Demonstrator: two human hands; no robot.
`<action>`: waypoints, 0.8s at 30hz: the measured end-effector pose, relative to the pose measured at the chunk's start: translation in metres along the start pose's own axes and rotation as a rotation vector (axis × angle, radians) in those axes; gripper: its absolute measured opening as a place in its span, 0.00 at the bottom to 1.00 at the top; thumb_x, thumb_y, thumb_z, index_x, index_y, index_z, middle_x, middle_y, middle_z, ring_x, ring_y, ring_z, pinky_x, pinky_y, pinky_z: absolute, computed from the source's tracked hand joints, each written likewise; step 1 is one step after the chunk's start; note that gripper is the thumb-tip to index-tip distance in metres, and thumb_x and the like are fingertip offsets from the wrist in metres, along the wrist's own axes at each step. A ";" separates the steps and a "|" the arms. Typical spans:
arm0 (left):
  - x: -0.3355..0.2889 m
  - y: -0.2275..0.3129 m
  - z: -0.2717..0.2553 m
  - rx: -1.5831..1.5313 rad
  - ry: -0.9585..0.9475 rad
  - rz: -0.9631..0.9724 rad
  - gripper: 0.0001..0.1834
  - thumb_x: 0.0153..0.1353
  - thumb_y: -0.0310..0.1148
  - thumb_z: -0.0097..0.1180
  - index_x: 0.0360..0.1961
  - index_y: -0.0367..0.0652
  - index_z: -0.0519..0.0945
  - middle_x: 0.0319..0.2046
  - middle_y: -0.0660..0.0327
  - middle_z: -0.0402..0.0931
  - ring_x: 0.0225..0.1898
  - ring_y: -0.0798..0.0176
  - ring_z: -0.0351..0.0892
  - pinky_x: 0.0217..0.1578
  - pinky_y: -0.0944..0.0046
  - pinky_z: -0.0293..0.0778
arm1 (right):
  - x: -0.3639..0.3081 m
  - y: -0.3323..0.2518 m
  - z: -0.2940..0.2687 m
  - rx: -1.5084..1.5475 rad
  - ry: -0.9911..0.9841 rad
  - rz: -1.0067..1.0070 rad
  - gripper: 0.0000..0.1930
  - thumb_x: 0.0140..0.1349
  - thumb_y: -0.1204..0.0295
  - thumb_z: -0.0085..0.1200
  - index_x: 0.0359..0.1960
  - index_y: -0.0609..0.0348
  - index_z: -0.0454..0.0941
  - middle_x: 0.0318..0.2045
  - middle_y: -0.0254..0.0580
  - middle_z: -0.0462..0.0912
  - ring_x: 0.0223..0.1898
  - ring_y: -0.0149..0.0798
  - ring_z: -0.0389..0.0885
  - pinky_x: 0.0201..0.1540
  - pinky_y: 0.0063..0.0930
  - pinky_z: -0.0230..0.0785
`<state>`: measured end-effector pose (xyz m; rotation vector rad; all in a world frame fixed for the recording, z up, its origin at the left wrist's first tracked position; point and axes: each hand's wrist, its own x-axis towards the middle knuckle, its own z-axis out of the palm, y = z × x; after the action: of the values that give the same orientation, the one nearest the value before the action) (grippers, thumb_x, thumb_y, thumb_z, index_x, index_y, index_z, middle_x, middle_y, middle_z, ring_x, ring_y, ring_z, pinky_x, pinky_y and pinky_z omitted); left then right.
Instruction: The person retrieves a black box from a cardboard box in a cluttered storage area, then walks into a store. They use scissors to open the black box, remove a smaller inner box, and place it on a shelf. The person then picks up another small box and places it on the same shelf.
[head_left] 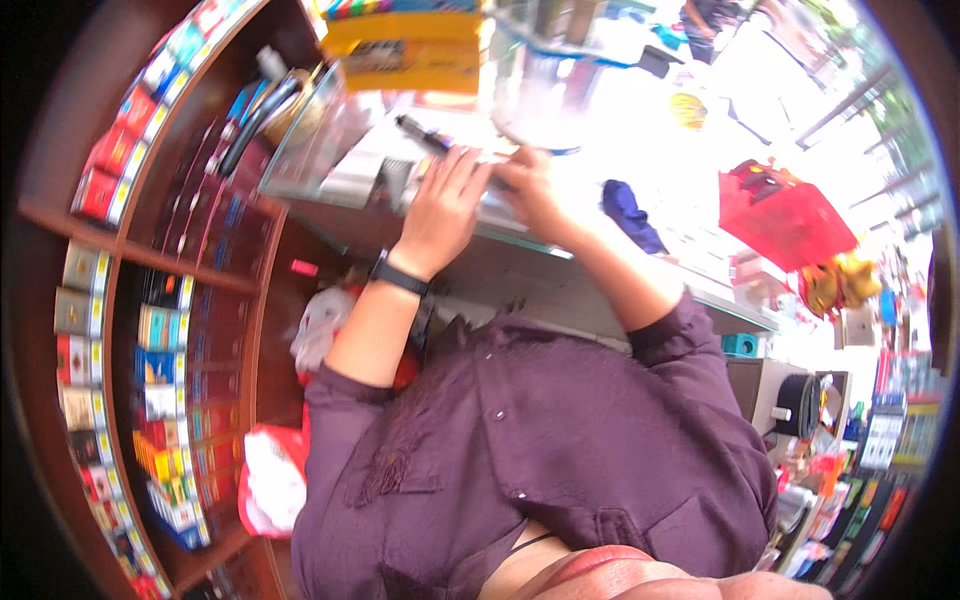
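Both my hands meet at the near edge of a glass counter [350,212]. My left hand [447,205], with a black wristband [402,277] on its wrist, lies with its fingers stretched out, palm down; its thumb is hidden. Close beside its fingertips, my right hand [540,195] has thumb and fingers drawn together. Whatever may be between them is too blurred and overexposed to name. A dark, pen-like object [422,132] lies just beyond my left fingertips. To the right of my right hand is a crumpled dark blue cloth-like item [632,215].
A yellow box [405,52] stands at the counter's far side, near a clear container [545,85]. Wooden shelves [120,240] with small packs rise at the left. A red box [785,212] sits at the right. Bags, one red and white [275,480], lie below.
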<state>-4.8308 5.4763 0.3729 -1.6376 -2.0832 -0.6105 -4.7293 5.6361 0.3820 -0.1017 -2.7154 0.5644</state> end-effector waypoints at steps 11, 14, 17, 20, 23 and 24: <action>0.016 0.016 0.014 -0.200 0.076 -0.069 0.22 0.48 0.18 0.58 0.48 0.40 0.74 0.50 0.51 0.68 0.62 0.40 0.64 0.56 0.49 0.67 | 0.011 0.029 -0.020 0.286 -0.175 0.208 0.17 0.60 0.60 0.55 0.35 0.64 0.84 0.27 0.57 0.83 0.31 0.54 0.82 0.40 0.43 0.73; 0.017 0.016 0.020 -0.205 0.122 -0.044 0.20 0.50 0.18 0.57 0.46 0.41 0.74 0.51 0.51 0.69 0.61 0.39 0.65 0.55 0.48 0.68 | 0.008 0.034 -0.022 0.260 -0.108 0.028 0.20 0.56 0.60 0.59 0.46 0.61 0.81 0.35 0.59 0.82 0.38 0.55 0.82 0.43 0.42 0.72; 0.016 0.015 0.027 -0.215 0.171 -0.061 0.11 0.55 0.21 0.54 0.40 0.41 0.74 0.50 0.51 0.70 0.60 0.41 0.67 0.53 0.50 0.71 | 0.006 0.038 -0.025 0.268 -0.108 0.003 0.19 0.58 0.66 0.58 0.50 0.61 0.78 0.40 0.55 0.82 0.41 0.51 0.82 0.45 0.39 0.73; 0.012 0.012 0.030 -0.182 0.206 -0.039 0.10 0.54 0.21 0.54 0.38 0.42 0.75 0.48 0.52 0.71 0.58 0.44 0.70 0.50 0.53 0.74 | 0.010 0.043 -0.022 0.384 -0.015 0.001 0.15 0.57 0.78 0.52 0.48 0.61 0.76 0.40 0.49 0.82 0.39 0.43 0.82 0.44 0.35 0.73; 0.007 0.011 0.029 -0.152 0.225 -0.030 0.11 0.52 0.19 0.59 0.37 0.42 0.77 0.48 0.52 0.71 0.54 0.46 0.74 0.43 0.56 0.78 | 0.010 0.052 -0.020 0.163 0.059 -0.060 0.11 0.55 0.83 0.48 0.38 0.61 0.79 0.35 0.48 0.81 0.36 0.49 0.80 0.43 0.36 0.71; 0.006 0.011 0.029 -0.153 0.224 -0.037 0.11 0.52 0.19 0.59 0.37 0.42 0.77 0.48 0.52 0.71 0.54 0.46 0.74 0.43 0.56 0.78 | 0.011 0.054 -0.019 0.131 0.011 0.028 0.10 0.55 0.83 0.48 0.36 0.61 0.80 0.34 0.48 0.81 0.37 0.50 0.79 0.44 0.36 0.71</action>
<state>-4.8231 5.4999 0.3532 -1.5337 -1.9491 -0.9409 -4.7325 5.6938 0.3804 -0.1086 -2.6616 0.7450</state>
